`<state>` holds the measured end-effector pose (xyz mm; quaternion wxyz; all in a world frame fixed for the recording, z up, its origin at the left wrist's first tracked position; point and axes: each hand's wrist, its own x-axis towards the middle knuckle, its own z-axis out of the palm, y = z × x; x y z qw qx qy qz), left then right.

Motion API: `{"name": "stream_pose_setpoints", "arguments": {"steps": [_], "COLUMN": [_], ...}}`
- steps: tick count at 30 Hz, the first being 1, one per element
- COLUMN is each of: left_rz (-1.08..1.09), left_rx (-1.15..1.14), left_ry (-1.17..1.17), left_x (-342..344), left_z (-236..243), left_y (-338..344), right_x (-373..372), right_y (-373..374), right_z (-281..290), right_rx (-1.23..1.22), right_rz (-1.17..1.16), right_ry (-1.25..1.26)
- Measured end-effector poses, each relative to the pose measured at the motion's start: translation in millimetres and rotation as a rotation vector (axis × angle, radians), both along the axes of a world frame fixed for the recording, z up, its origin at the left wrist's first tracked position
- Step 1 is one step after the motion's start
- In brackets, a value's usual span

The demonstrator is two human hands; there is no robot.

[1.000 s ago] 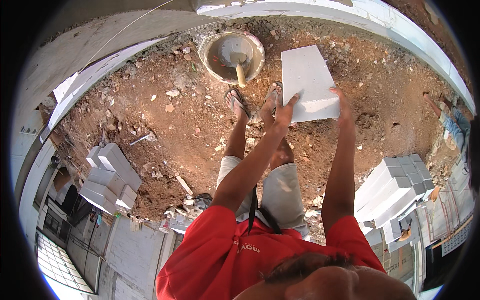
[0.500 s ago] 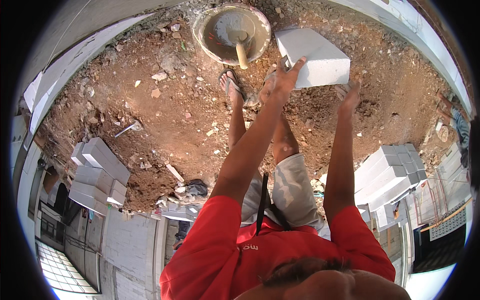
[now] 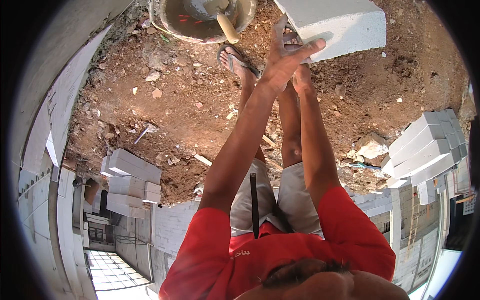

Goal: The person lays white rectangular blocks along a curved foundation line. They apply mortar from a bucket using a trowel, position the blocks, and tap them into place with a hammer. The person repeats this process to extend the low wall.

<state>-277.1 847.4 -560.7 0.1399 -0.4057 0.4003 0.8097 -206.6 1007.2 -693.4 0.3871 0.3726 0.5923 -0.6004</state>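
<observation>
At the top, a pale grey block (image 3: 340, 27) is tilted, with my left hand (image 3: 292, 52) gripping its near left corner, thumb on the near face. My right hand (image 3: 302, 79) is just below that corner, behind the left one; its fingers are mostly hidden, so whether it grips cannot be told. A round mortar basin (image 3: 175, 25) sits left of the block, a trowel (image 3: 227, 27) with a pale wooden handle lying in it. My left sandalled foot (image 3: 235, 60) stands just below the basin; the other is mostly hidden by the hands and block.
Rubble-strewn dirt (image 3: 165, 110) surrounds me. Stacked grey blocks stand at lower left (image 3: 130, 182) and at right (image 3: 422, 145). A small pale-handled tool (image 3: 142, 132) lies on the ground to my left. A curved-looking wall (image 3: 60, 110) borders the far left.
The block has tipped and shifted upward in the picture. My right hand has moved from its right end leftward beneath my left hand. The view has shifted, moving the basin up.
</observation>
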Motion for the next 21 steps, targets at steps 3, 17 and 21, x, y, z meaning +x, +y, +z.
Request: {"name": "stream_pose_setpoints", "arguments": {"steps": [3, 17, 21], "left_rz": [-0.116, 0.199, 0.585], "left_rx": [-0.146, -0.349, -0.589], "left_ry": [0.097, -0.018, -0.038], "left_x": [0, 31, 77], "left_z": [-6, -7, -48], "left_y": [6, -4, -64], "right_x": [-31, -77, -74], "right_y": [-2, 14, -49], "right_z": [10, 40, 35], "right_rx": [0.02, 0.249, 0.099], "right_rz": [-0.132, 0.616, 0.89], "right_ry": [0.177, -0.023, -0.008]}}
